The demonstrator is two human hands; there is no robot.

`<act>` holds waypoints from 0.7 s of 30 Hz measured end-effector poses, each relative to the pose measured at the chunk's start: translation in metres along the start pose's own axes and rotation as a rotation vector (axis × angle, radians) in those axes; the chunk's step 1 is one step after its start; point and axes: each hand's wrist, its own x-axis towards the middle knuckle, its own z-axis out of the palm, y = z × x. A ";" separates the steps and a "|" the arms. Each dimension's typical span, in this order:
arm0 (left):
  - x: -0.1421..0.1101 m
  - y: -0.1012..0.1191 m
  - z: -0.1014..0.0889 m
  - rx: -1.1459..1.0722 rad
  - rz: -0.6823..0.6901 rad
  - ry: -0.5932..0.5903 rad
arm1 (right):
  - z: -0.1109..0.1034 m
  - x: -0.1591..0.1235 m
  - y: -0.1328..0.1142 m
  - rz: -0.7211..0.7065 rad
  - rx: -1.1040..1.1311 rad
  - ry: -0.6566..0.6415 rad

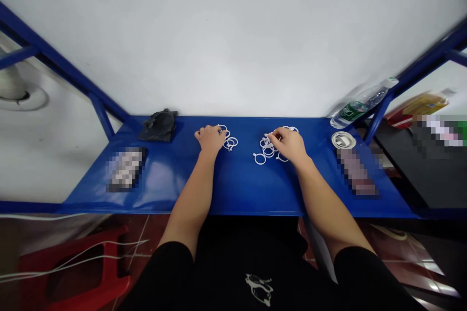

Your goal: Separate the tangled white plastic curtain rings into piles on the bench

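Note:
Several thin white plastic rings with small tabs lie in two groups on the blue tabletop [251, 189]. By the smaller group of white rings [231, 143] is my left hand [210, 139], palm down with its fingers curled in. What its fingertips hold, if anything, is hidden under the hand. At the larger, overlapping pile of white rings [268, 149], my right hand [292, 146] has thumb and forefinger pinched on a ring at the pile's upper edge. A single ring [260, 159] lies nearest to me, and part of the pile is covered by my right hand.
A crumpled black plastic bag [159, 125] lies at the back left, with a blurred-out flat item [127, 169] in front of it. On the right are a water bottle [359, 106], a white tape roll [343, 140] and another blurred-out item [356, 171]. Blue posts frame both sides.

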 end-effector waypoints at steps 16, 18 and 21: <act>-0.024 0.044 -0.006 -0.662 0.162 0.064 | 0.010 -0.008 -0.009 -0.181 0.152 -0.018; -0.037 0.056 -0.003 -0.690 0.292 0.033 | 0.013 -0.010 -0.013 -0.259 0.182 -0.023; -0.052 0.070 -0.001 -0.692 0.442 -0.015 | 0.016 -0.012 -0.017 -0.352 0.184 -0.022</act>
